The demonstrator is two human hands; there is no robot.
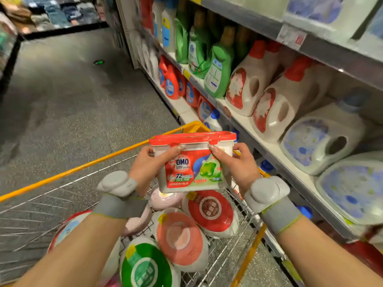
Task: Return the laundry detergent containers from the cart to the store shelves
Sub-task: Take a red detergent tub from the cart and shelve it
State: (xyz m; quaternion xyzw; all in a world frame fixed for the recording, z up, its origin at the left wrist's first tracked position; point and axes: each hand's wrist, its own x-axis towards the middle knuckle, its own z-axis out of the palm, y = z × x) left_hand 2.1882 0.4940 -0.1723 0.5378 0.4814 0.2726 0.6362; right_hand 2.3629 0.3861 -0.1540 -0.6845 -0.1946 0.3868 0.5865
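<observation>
A white OMO detergent box (193,168) with a red lid is held upright above the cart, its label facing me. My left hand (150,165) grips its left side, thumb on the front near the lid. My right hand (236,162) grips the right side the same way. Below it, in the wire cart (238,245) with its yellow rim, lie several round detergent tubs: a red-lidded one (210,210), a salmon-lidded one (180,238), a green-lidded one (146,266) and a pink one (165,198).
Store shelves (259,139) run along the right, stocked with green bottles (219,73), white jugs with red caps (273,104), white jugs with blue labels (317,141) and red bottles (172,83) lower down. A grey aisle floor (72,100) stretches ahead on the left.
</observation>
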